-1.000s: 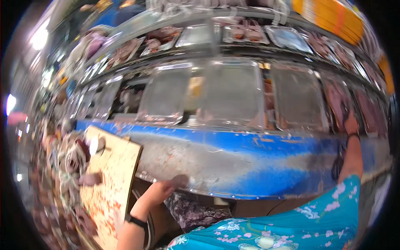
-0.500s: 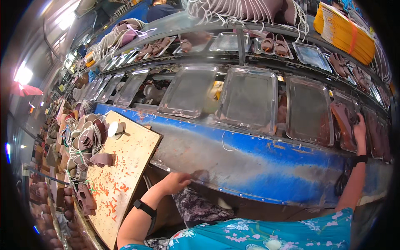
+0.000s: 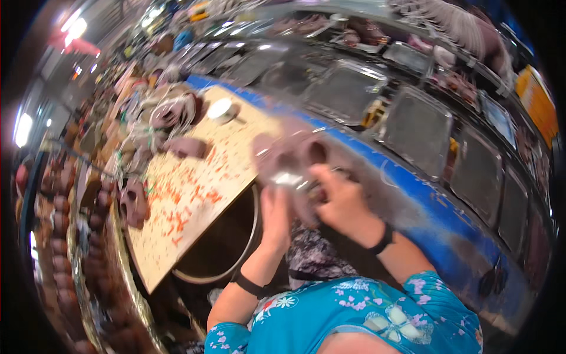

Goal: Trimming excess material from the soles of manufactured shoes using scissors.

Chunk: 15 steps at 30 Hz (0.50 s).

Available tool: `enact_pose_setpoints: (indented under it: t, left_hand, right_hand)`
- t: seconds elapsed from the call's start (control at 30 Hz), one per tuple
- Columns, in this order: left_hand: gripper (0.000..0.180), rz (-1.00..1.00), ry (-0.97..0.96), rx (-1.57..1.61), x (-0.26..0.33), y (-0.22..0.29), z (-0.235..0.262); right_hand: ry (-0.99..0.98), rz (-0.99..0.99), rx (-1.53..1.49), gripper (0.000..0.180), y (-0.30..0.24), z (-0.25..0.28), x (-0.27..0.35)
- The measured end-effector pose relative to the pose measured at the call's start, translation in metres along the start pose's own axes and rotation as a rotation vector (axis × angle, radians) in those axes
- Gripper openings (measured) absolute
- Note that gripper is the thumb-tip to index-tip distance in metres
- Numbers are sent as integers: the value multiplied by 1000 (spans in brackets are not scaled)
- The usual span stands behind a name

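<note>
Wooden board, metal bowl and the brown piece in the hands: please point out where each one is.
Wooden board (image 3: pixel 194 194): head view, on its bare speckled middle.
Metal bowl (image 3: pixel 250 236): head view, on its right rim, beside the left wrist.
Brown piece (image 3: pixel 292 154): head view, on its blurred upper part, above both hands.

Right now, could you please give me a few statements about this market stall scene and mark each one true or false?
1. Both hands are raised together on a blurred pinkish-brown lump of meat. True.
2. The left hand rests flat on the pale wooden cutting board. False: it is lifted at the meat, beside the right hand.
3. Each wrist carries a black band. True.
4. The person's sleeves are plain red. False: they are turquoise with a flower print.
5. Metal trays line the far side of the blue counter edge. True.
</note>
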<state>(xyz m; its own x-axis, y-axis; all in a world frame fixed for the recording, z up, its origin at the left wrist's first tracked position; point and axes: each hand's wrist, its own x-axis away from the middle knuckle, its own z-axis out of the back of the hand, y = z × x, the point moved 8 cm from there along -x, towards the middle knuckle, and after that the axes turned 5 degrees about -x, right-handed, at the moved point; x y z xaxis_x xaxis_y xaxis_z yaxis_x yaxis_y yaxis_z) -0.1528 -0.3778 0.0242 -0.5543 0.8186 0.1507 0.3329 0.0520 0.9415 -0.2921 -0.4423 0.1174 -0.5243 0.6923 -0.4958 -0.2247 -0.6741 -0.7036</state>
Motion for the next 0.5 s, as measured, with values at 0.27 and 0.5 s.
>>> enact_pose_setpoints:
  t: [0.27, 0.5]
  left_hand:
    - [70, -82, 696, 59, 85, -29, 272]
    - [61, -223, 993, -1061, 108, 27, 325]
  right_hand:
    - [-660, 258, -370, 54, -113, -257, 59]
    - [-866, 78, -445, 52, -115, -294, 61]
